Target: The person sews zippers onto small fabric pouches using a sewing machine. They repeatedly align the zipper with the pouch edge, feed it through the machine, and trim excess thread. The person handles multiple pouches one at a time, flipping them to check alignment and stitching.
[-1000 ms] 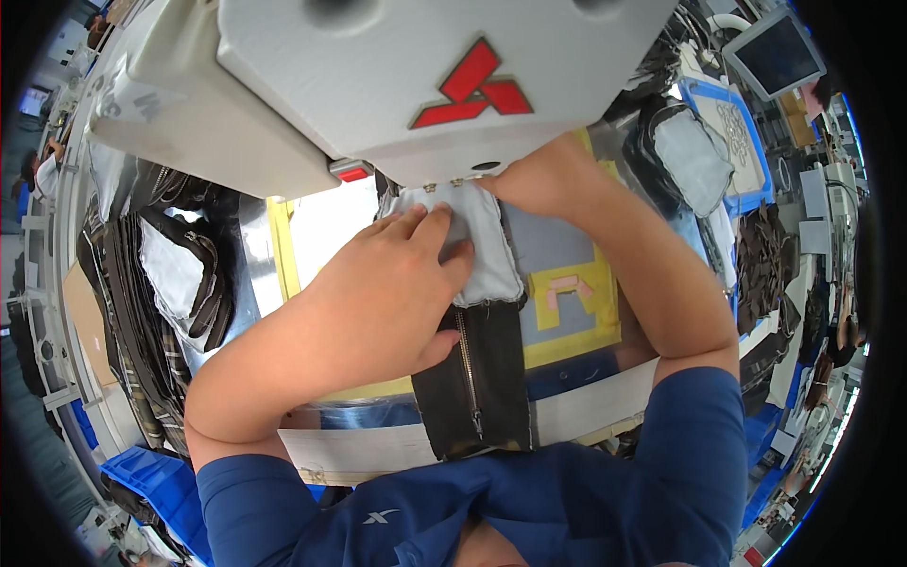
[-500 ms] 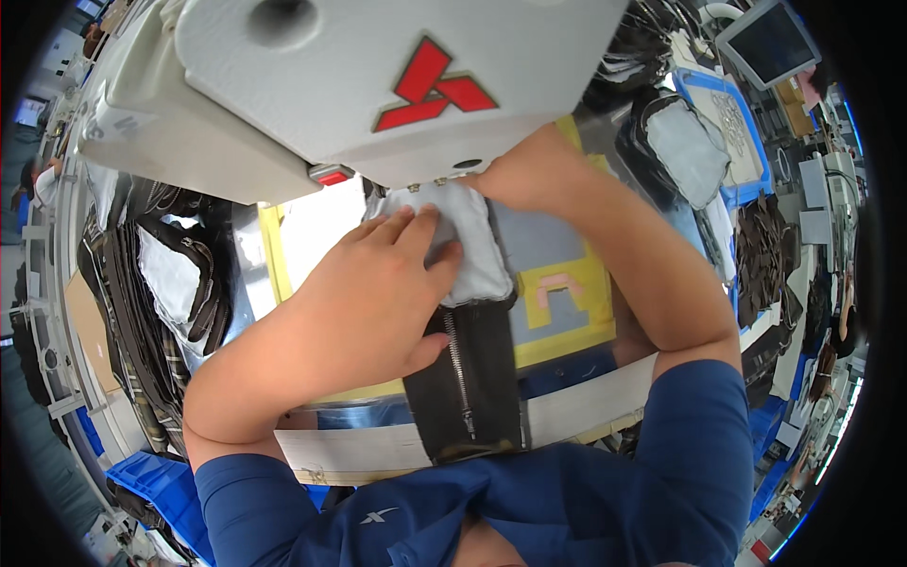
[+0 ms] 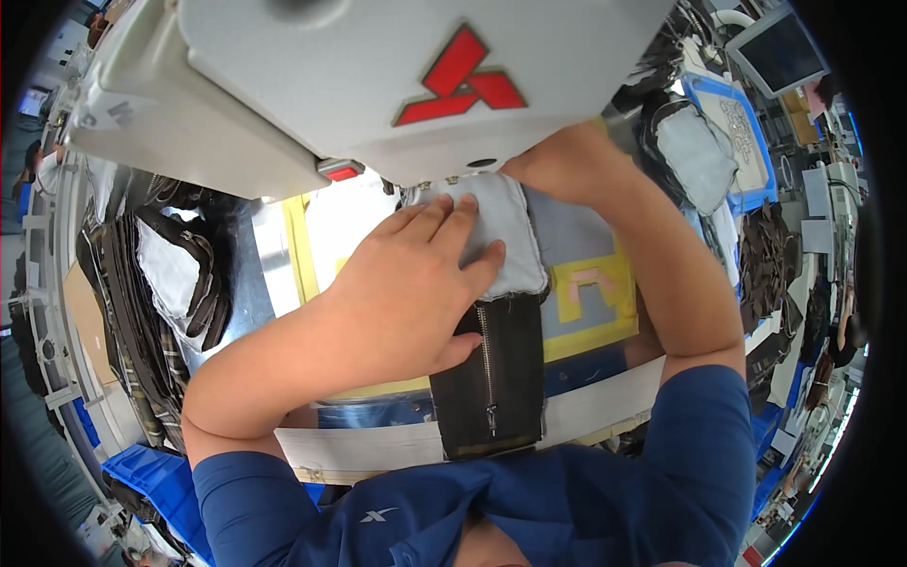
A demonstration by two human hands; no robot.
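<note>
My left hand lies with fingers spread on a light grey pad-like cloth piece under the sewing machine head. Its thumb rests near the metal zipper of a dark fabric strip, which hangs from the cloth toward my chest over the table's front edge. My right hand reaches in at the right of the machine head, by the far right corner of the cloth. The machine hides most of its fingers, and the needle area is hidden too.
Yellow tape marks the work plate. Stacked dark garments lie at left, with a blue crate below. At right are dark pieces with a light panel, a blue-rimmed tray and a screen.
The machine, cloth and both hands appear farther right in the picture, shifted together. My left hand stays flat on the cloth, and my right hand stays beside the machine head.
</note>
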